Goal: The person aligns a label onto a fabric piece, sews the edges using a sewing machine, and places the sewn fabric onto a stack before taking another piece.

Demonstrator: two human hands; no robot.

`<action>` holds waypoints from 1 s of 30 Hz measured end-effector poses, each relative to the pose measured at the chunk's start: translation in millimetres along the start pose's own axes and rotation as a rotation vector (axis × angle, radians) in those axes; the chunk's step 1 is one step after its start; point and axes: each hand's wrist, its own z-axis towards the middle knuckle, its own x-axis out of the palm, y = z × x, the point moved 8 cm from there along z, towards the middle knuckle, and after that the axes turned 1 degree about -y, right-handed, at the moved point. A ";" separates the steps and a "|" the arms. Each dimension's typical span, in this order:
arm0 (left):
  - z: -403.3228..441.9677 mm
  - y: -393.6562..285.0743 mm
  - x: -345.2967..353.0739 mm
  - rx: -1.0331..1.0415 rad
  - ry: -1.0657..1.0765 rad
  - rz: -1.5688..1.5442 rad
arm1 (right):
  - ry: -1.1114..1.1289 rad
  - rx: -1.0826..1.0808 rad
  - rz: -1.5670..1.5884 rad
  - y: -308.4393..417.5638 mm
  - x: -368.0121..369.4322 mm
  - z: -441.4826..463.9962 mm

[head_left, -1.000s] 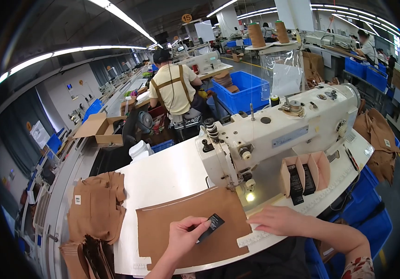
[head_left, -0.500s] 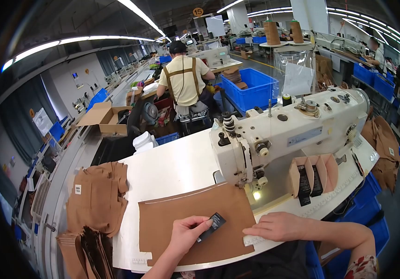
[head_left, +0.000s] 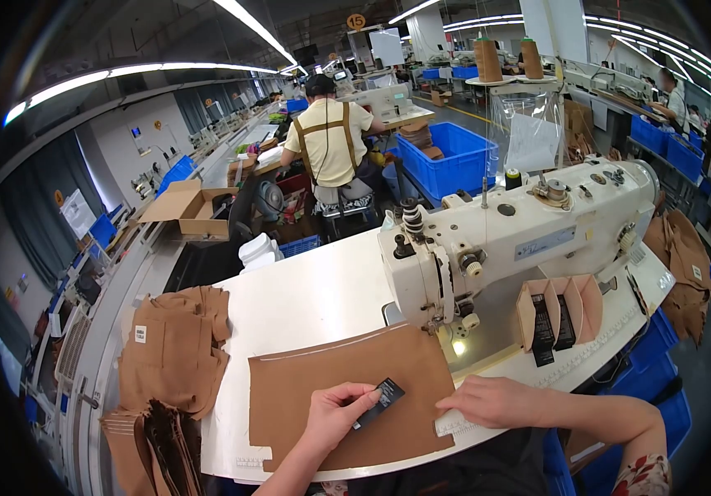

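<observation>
A brown fabric panel (head_left: 306, 405) lies flat on the white sewing table, a pale line along its top edge. My left hand (head_left: 335, 417) is over it, thumb and fingers pinching a small black label (head_left: 382, 403) with light print, held tilted. At the panel's right edge, my right hand (head_left: 492, 403) is curled, its fingertips closed at the fabric's edge beside a notch. The white sewing machine (head_left: 520, 240) stands just beyond, its lit needle area next to the panel's upper right corner.
A divided holder (head_left: 587, 314) with black labels stands right of the needle. Brown fabric pieces (head_left: 169, 347) are stacked at the left. Blue bins (head_left: 454, 165) stand behind and below the table. Ahead, a person in a yellow shirt (head_left: 329, 145) sits facing away.
My right fingers have drawn in from a flatter pose to a curled one at the panel's edge. The left hand keeps the label almost in place; the view has shifted slightly.
</observation>
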 end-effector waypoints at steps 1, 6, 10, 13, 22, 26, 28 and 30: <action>-0.1 0.3 -0.2 -0.003 -0.003 0.007 | -0.020 0.018 0.025 -2.2 0.8 -0.6; -0.5 3.4 -1.7 0.000 -0.012 0.029 | -0.033 0.110 0.137 -18.9 9.6 -3.9; -1.9 3.0 -1.4 -0.008 -0.015 0.044 | -0.041 0.119 0.093 -18.1 8.5 0.4; -2.7 1.7 -0.4 -0.015 -0.019 0.037 | -0.071 0.016 0.016 -10.0 9.3 3.2; -2.2 4.1 -1.2 0.008 -0.019 0.054 | -0.003 0.093 0.040 -20.0 12.0 4.0; -2.1 3.4 -1.2 0.020 -0.019 0.051 | 0.070 0.272 0.372 -44.2 21.0 9.2; -2.9 2.6 -0.3 0.011 -0.022 0.040 | 0.171 0.363 0.507 -54.7 23.1 12.9; -3.6 2.0 -0.7 0.004 -0.026 0.052 | 0.272 0.418 0.594 -66.4 26.1 17.1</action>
